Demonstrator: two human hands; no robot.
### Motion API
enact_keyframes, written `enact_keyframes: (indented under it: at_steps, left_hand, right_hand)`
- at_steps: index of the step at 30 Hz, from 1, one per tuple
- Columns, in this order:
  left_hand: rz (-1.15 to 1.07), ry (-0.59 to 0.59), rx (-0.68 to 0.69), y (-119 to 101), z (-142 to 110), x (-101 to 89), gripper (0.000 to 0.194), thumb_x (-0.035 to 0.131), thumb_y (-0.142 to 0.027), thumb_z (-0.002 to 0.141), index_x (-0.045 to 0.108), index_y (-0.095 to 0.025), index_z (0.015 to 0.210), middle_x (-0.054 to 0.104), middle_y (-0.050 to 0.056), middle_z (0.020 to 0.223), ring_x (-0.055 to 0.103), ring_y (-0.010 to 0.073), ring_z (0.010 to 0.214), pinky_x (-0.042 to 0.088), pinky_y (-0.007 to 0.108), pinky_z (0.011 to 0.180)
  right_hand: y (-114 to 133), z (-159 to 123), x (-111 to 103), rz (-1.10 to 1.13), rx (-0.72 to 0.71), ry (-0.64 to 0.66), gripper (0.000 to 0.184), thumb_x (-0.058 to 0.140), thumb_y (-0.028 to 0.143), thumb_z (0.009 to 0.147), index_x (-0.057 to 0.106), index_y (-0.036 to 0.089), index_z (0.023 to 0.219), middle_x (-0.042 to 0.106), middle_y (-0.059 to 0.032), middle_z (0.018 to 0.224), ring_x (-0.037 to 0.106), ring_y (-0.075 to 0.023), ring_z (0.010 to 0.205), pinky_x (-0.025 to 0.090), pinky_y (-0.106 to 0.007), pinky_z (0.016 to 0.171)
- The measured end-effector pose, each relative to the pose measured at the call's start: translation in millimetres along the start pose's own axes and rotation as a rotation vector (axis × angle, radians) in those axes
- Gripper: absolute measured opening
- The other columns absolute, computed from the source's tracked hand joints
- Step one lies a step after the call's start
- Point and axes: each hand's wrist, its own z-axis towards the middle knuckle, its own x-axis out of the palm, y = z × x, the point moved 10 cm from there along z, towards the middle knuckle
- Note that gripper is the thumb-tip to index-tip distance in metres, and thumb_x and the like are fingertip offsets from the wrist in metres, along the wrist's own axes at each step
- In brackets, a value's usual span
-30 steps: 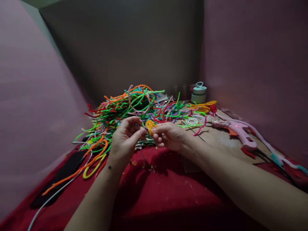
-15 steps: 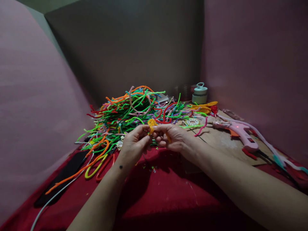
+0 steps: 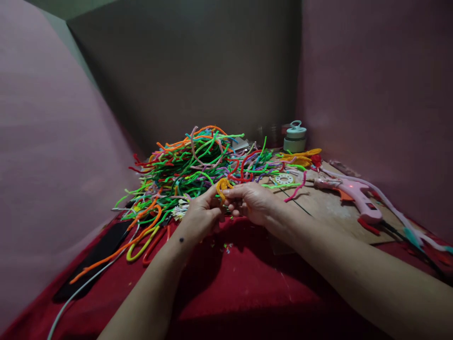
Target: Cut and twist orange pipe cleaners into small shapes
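Note:
Between my two hands is a yellow-orange pipe cleaner (image 3: 222, 185) bent into small loops. My left hand (image 3: 205, 208) pinches it from the left, fingers curled and partly hidden behind the thumb. From the right, my right hand (image 3: 251, 200) grips it with the thumb laid along the loops and the other fingers folded beneath. Just behind the hands rises a big tangled pile of pipe cleaners (image 3: 191, 163) in green, orange, red and other colours. A bunch of thin white-tipped stems (image 3: 181, 209) lies beside my left hand.
On the right, a pink glue gun (image 3: 354, 191) with a small lit lamp rests on a brown board (image 3: 329, 212). A lidded mint container (image 3: 295, 137) stands behind. A dark phone-like slab (image 3: 90, 262) and a white cable (image 3: 79, 288) lie left on the red cloth (image 3: 240, 288).
The yellow-orange pipe cleaner's loops now look wider and more spread. My left fingers have shifted a little lower around it; the right hand has hardly moved.

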Motion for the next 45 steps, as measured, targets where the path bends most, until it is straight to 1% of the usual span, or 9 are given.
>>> enact_keyframes:
  at_steps: [7, 12, 19, 25, 28, 36, 40, 43, 45]
  left_hand:
    - [0.065, 0.004, -0.025, 7, 1, -1.2, 0.061, 0.045, -0.006, 0.058, 0.050, -0.023, 0.116, 0.055, -0.008, 0.051, 0.045, 0.0066, 0.028, 0.034, 0.014, 0.027]
    - [0.094, 0.096, -0.097, 8, -2, 10.0, 0.063, 0.041, -0.005, 0.057, 0.046, -0.023, 0.117, 0.056, -0.007, 0.048, 0.045, 0.0101, 0.026, 0.031, 0.016, 0.024]
    - [0.134, 0.065, -0.083, 10, -4, 11.0, 0.051, 0.042, -0.004, 0.057, 0.050, -0.021, 0.105, 0.053, -0.008, 0.046, 0.044, 0.0091, 0.025, 0.030, 0.016, 0.025]
    - [0.036, 0.245, -0.166, 14, -9, 27.3, 0.055, 0.047, -0.009, 0.062, 0.040, -0.020, 0.115, 0.056, -0.006, 0.050, 0.047, 0.0105, 0.028, 0.031, 0.015, 0.024]
    - [0.034, 0.281, -0.189, 14, -10, 31.9, 0.055, 0.048, -0.009, 0.062, 0.039, -0.019, 0.116, 0.057, -0.005, 0.050, 0.048, 0.0109, 0.028, 0.033, 0.015, 0.024]
    - [0.046, 0.272, -0.168, 12, -11, 27.7, 0.054, 0.049, -0.012, 0.067, 0.039, -0.021, 0.120, 0.056, -0.006, 0.050, 0.050, 0.0112, 0.030, 0.036, 0.016, 0.027]
    - [0.070, 0.187, -0.077, -2, -8, 11.2, 0.043, 0.057, -0.014, 0.066, 0.052, -0.018, 0.108, 0.060, -0.002, 0.058, 0.052, 0.0094, 0.039, 0.034, 0.014, 0.032]
    - [-0.071, 0.045, 0.039, -16, -5, -3.7, 0.033, 0.063, -0.013, 0.062, 0.058, -0.016, 0.095, 0.062, 0.000, 0.076, 0.053, 0.0070, 0.049, 0.038, 0.015, 0.039]
    - [-0.268, 0.019, 0.069, -16, -4, -5.0, 0.030, 0.065, -0.016, 0.065, 0.056, -0.018, 0.094, 0.061, -0.001, 0.079, 0.052, 0.0062, 0.049, 0.040, 0.016, 0.041]
  right_hand:
    - [-5, 0, -3, 0.005, 0.024, -0.030, 0.008, 0.055, 0.011, 0.068, 0.053, 0.011, 0.060, 0.052, 0.0003, 0.048, 0.041, -0.0056, 0.039, 0.029, -0.018, 0.036]
    - [-7, 3, -5, 0.008, 0.010, -0.037, 0.012, 0.058, 0.013, 0.063, 0.050, 0.012, 0.056, 0.048, 0.0023, 0.046, 0.035, -0.0040, 0.037, 0.020, -0.018, 0.035]
    - [-6, 3, -9, 0.009, -0.057, -0.084, 0.013, 0.058, 0.013, 0.060, 0.047, 0.013, 0.054, 0.044, 0.0042, 0.044, 0.030, -0.0037, 0.036, 0.015, -0.021, 0.036]
    - [-3, 3, -9, 0.030, -0.099, -0.107, 0.015, 0.058, 0.012, 0.059, 0.046, 0.013, 0.050, 0.044, 0.0037, 0.043, 0.032, -0.0037, 0.035, 0.014, -0.020, 0.036]
    - [-2, 4, -9, 0.027, -0.115, -0.103, 0.015, 0.058, 0.012, 0.058, 0.046, 0.013, 0.049, 0.044, 0.0038, 0.041, 0.031, -0.0035, 0.034, 0.014, -0.021, 0.035]
    - [-4, 5, -13, 0.035, -0.112, -0.113, 0.013, 0.057, 0.012, 0.059, 0.048, 0.013, 0.049, 0.045, 0.0033, 0.042, 0.033, -0.0043, 0.034, 0.017, -0.020, 0.033]
    - [4, 5, -8, 0.000, -0.200, -0.048, 0.018, 0.059, 0.015, 0.061, 0.046, 0.014, 0.048, 0.039, 0.0056, 0.041, 0.029, -0.0034, 0.034, 0.016, -0.020, 0.034]
    - [8, 3, -5, 0.017, -0.235, -0.020, 0.023, 0.060, 0.018, 0.061, 0.042, 0.016, 0.048, 0.032, 0.0083, 0.039, 0.023, -0.0025, 0.033, 0.016, -0.020, 0.034]
    - [8, 1, -4, 0.027, -0.226, -0.017, 0.017, 0.061, 0.020, 0.062, 0.048, 0.015, 0.054, 0.037, 0.0078, 0.041, 0.027, -0.0032, 0.033, 0.022, -0.020, 0.036]
